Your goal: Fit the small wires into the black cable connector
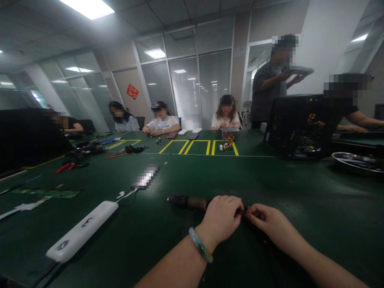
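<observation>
A dark, pen-shaped corded hand tool (pixel 195 203) lies across the green table in front of me, its metal tip pointing left. It has a black ribbed collar and a brown body; its exact kind is not clear. My left hand (pixel 225 216), with a jade-coloured bangle (pixel 200 245) on the wrist, is closed over the tool's rear end. Close beside it, my right hand (pixel 265 218) pinches at the same end, where a dark cord (pixel 267 245) runs towards me. The fingers hide what exactly is between them.
A white power strip (pixel 85 230) and a phone-like device (pixel 146 177) lie left, near a green circuit board (pixel 64 193) and red-handled pliers (pixel 65 167). A black computer case (pixel 300 126) and metal tray (pixel 357 162) stand right. Several people sit or stand beyond the table (pixel 270 176).
</observation>
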The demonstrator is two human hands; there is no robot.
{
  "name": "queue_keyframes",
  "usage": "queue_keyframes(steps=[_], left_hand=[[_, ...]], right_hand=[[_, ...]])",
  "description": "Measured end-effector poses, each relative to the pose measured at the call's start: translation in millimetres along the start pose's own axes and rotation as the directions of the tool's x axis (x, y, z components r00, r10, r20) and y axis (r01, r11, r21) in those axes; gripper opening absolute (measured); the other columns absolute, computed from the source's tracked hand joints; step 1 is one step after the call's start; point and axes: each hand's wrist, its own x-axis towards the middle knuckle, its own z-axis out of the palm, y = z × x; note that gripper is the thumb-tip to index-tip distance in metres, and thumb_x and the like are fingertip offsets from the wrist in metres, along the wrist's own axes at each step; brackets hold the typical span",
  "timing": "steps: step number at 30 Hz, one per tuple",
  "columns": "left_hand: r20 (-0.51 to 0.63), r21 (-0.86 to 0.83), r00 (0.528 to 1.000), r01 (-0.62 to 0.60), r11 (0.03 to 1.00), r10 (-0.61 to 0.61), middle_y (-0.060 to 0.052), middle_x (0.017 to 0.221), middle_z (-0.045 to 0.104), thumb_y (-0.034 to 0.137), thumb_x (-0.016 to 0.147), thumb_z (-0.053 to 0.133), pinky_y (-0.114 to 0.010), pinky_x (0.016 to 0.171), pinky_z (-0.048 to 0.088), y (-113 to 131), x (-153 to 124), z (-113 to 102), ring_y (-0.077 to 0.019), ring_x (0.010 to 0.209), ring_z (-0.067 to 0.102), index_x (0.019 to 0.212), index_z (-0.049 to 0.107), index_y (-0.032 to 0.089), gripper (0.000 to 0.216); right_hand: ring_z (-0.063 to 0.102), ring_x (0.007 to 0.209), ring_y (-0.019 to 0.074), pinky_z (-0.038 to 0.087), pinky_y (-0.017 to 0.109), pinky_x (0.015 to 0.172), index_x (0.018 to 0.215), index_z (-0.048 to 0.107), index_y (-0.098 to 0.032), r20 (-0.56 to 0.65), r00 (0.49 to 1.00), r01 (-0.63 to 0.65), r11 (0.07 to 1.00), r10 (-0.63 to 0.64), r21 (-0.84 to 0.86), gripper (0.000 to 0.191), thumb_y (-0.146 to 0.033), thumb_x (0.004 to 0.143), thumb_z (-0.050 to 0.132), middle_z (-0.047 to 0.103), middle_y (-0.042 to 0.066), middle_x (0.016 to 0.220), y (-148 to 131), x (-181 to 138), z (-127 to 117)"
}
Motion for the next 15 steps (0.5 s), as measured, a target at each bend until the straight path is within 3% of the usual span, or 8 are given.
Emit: queue_keyframes(steps=[4,9,15], left_hand=[[0.002,-0.008,1.0,0.017,1.0,-0.017,-0.002,0.114,0.062,0.021,0.083,0.061,-0.037,0.093,0.042,-0.2,-0.6,-0.7,-0.0203,0.106,0.056,0.097,0.057,0.021,0.015],[0.001,-0.003,1.0,-0.025,1.0,0.025,0.002,0.118,0.061,0.013,0.083,0.058,-0.036,0.094,0.041,-0.1,-0.4,0.6,-0.0179,0.11,0.054,0.091,0.057,0.022,0.012],[-0.021,-0.033,1.0,0.01,0.999,-0.011,-0.003,0.118,0.06,0.024,0.081,0.064,-0.038,0.094,0.042,0.1,-1.3,-0.3,-0.0206,0.109,0.054,0.096,0.058,0.021,0.016]], right_hand=[[0.063,0.069,0.0174,0.043,0.024,0.058,0.085,0.067,-0.023,0.005,1.0,-0.004,1.0,0.004,0.007,0.02,-0.037,0.086,0.054,0.07,0.0,0.078,-1.4,-0.2,-0.3],[0.063,0.068,0.0165,0.042,0.023,0.058,0.084,0.067,-0.023,-0.002,1.0,0.003,1.0,-0.003,0.011,0.019,-0.037,0.086,0.054,0.07,-0.001,0.076,-2.2,0.0,-0.9],[0.064,0.072,0.0167,0.043,0.023,0.06,0.084,0.067,-0.024,-0.002,1.0,-0.004,1.0,0.004,0.006,0.019,-0.037,0.087,0.054,0.07,-0.002,0.08,-2.9,-2.4,-2.4]])
